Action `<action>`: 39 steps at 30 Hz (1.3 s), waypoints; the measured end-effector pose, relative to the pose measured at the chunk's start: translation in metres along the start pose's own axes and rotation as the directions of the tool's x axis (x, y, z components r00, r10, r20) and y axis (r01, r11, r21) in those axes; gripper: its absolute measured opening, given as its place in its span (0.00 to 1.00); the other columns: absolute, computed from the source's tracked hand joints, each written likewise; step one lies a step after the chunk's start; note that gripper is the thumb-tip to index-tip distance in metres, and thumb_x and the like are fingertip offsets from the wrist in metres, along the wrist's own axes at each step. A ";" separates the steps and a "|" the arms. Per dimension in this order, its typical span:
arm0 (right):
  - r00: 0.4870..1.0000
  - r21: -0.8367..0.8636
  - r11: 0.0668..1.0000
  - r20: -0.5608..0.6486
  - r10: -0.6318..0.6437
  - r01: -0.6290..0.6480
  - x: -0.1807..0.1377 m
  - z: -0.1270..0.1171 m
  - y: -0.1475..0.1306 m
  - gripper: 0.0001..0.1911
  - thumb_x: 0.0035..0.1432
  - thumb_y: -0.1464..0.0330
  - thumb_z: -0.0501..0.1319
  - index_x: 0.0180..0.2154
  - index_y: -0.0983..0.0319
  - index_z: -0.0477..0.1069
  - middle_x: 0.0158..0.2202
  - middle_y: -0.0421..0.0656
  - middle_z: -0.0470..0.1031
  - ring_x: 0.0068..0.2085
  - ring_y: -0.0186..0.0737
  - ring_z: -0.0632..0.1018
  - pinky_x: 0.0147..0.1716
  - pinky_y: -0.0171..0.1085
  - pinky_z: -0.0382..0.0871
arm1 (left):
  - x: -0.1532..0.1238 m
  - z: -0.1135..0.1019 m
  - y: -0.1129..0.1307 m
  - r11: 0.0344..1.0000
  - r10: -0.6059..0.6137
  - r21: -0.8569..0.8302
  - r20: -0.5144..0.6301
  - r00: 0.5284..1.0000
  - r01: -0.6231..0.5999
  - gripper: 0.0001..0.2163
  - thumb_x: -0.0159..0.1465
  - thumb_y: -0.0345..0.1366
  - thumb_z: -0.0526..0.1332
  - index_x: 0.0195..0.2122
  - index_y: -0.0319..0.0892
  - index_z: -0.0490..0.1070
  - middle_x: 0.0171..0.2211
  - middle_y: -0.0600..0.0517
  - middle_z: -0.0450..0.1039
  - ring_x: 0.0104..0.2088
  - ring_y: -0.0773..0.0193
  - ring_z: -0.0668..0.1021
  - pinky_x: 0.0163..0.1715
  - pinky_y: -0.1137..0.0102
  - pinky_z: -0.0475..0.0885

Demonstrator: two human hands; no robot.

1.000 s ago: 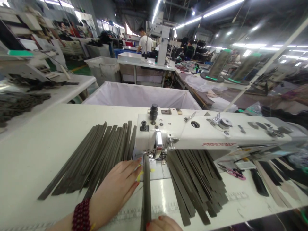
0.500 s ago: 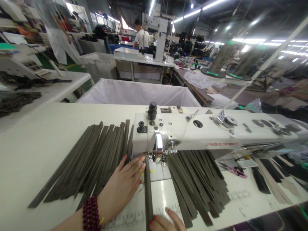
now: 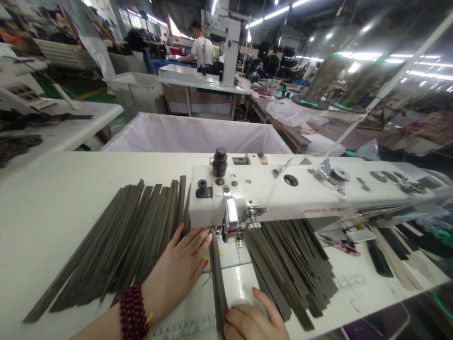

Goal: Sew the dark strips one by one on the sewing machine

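A white sewing machine point(image 3: 290, 191) stands on the white table point(image 3: 53, 198). One long grey strip point(image 3: 216, 278) runs from the table's near edge up under the presser foot point(image 3: 226, 231). My left hand point(image 3: 180, 271) lies flat beside the strip on its left, fingers stretched out, fingertips close to the presser foot; a dark red bead bracelet point(image 3: 131, 314) is on the wrist. My right hand point(image 3: 253, 321) rests at the strip's near end on its right, fingers extended against it. Stacks of similar grey strips lie to the left point(image 3: 120, 241) and right point(image 3: 288, 264) of the needle.
Pink-handled snips point(image 3: 341, 247) and dark and beige pieces point(image 3: 389, 257) lie under the machine's right arm. A white fabric-lined bin point(image 3: 198, 134) stands behind the table. Other people work at tables point(image 3: 203, 82) farther back. Another table with dark material point(image 3: 53, 125) is at left.
The view has shifted so more of my right hand shows at the bottom. My left hand has slid slightly forward along the strip toward the presser foot.
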State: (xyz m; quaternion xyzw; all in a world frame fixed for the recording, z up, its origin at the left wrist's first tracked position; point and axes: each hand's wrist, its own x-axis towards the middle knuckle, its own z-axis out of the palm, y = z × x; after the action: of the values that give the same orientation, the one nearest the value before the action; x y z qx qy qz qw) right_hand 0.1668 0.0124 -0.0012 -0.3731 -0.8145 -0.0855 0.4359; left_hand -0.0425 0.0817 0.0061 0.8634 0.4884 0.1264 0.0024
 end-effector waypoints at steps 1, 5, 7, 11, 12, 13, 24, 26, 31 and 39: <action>1.000 0.003 1.000 0.006 -0.023 0.022 0.005 0.000 0.003 0.20 0.70 0.71 0.50 0.26 0.59 0.71 0.26 0.32 0.78 0.27 0.25 0.79 0.67 0.39 0.49 | 0.001 0.000 -0.001 1.000 -0.001 -0.013 0.010 1.000 0.001 0.18 0.70 0.37 0.52 0.58 0.42 0.70 0.57 0.48 0.71 0.57 0.56 0.71 0.62 0.54 0.52; 0.996 0.029 0.999 0.078 -0.042 0.040 0.015 -0.001 0.012 0.14 0.68 0.70 0.55 0.30 0.61 0.72 0.30 0.36 0.79 0.33 0.29 0.79 0.65 0.41 0.52 | 0.003 -0.001 -0.003 0.999 -0.003 -0.041 0.050 0.999 0.005 0.18 0.69 0.36 0.53 0.58 0.40 0.69 0.56 0.47 0.72 0.57 0.54 0.70 0.63 0.52 0.53; 0.991 0.032 0.999 0.126 -0.040 0.036 0.016 0.001 0.015 0.11 0.66 0.72 0.56 0.31 0.61 0.72 0.31 0.37 0.78 0.34 0.31 0.78 0.64 0.43 0.53 | 0.004 -0.001 -0.004 0.999 -0.007 -0.051 0.058 0.998 0.010 0.18 0.69 0.36 0.53 0.59 0.40 0.69 0.56 0.46 0.72 0.57 0.52 0.70 0.62 0.51 0.54; 0.974 0.006 0.999 0.222 -0.044 0.044 0.018 0.005 0.020 0.08 0.66 0.72 0.56 0.35 0.62 0.73 0.29 0.38 0.75 0.33 0.34 0.73 0.58 0.43 0.56 | 0.007 -0.003 -0.005 0.996 -0.024 -0.087 0.068 0.997 0.030 0.18 0.69 0.35 0.54 0.58 0.41 0.69 0.54 0.46 0.73 0.55 0.53 0.71 0.61 0.51 0.56; 0.971 0.001 0.999 0.234 -0.047 0.048 0.020 0.006 0.021 0.09 0.66 0.72 0.55 0.36 0.62 0.73 0.28 0.38 0.73 0.32 0.34 0.72 0.56 0.43 0.57 | 0.007 -0.004 -0.004 0.995 -0.028 -0.095 0.071 0.997 0.035 0.17 0.69 0.35 0.54 0.58 0.41 0.69 0.54 0.47 0.73 0.55 0.53 0.72 0.61 0.51 0.57; 0.969 0.000 0.999 0.243 -0.047 0.049 0.023 0.006 0.021 0.10 0.67 0.73 0.54 0.36 0.62 0.73 0.27 0.38 0.72 0.31 0.35 0.71 0.54 0.43 0.57 | 0.008 -0.004 -0.004 0.994 -0.032 -0.101 0.074 0.997 0.039 0.17 0.68 0.35 0.55 0.57 0.41 0.70 0.53 0.47 0.74 0.54 0.53 0.72 0.61 0.50 0.57; 0.925 -0.072 0.997 0.381 -0.005 0.035 0.052 0.024 0.027 0.12 0.68 0.73 0.51 0.35 0.63 0.71 0.29 0.41 0.69 0.33 0.40 0.68 0.46 0.45 0.59 | 0.008 -0.004 -0.006 0.993 -0.029 -0.108 0.089 0.996 0.038 0.12 0.68 0.35 0.53 0.44 0.41 0.76 0.54 0.45 0.73 0.54 0.51 0.72 0.60 0.47 0.58; 0.917 -0.103 0.994 0.398 0.014 0.030 0.056 0.029 0.028 0.10 0.66 0.75 0.53 0.34 0.62 0.71 0.29 0.41 0.70 0.34 0.41 0.69 0.47 0.45 0.59 | 0.008 -0.004 -0.005 0.993 -0.031 -0.109 0.094 0.995 0.041 0.13 0.69 0.35 0.53 0.44 0.41 0.76 0.53 0.45 0.73 0.54 0.51 0.72 0.60 0.46 0.57; 0.918 -0.167 0.986 0.391 0.069 -0.003 0.064 0.026 0.026 0.11 0.66 0.75 0.53 0.32 0.62 0.71 0.30 0.41 0.71 0.34 0.41 0.70 0.47 0.45 0.58 | 0.009 -0.005 -0.005 0.993 -0.042 -0.102 0.116 0.992 0.054 0.13 0.68 0.36 0.53 0.44 0.41 0.77 0.54 0.45 0.73 0.54 0.51 0.72 0.60 0.46 0.57; 0.912 -0.324 0.940 0.343 0.225 -0.110 0.021 -0.049 0.041 0.14 0.71 0.66 0.49 0.42 0.61 0.72 0.34 0.42 0.74 0.35 0.40 0.74 0.40 0.41 0.59 | 0.010 -0.006 -0.005 0.999 -0.035 -0.037 0.099 0.994 0.039 0.12 0.68 0.36 0.54 0.44 0.40 0.77 0.51 0.44 0.74 0.54 0.49 0.71 0.60 0.46 0.58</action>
State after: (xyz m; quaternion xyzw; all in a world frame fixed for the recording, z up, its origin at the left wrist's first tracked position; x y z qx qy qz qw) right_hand 0.2194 0.0295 0.0370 -0.5128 -0.8251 -0.0962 0.2168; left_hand -0.0429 0.0916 0.0133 0.8593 0.5009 0.0931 0.0455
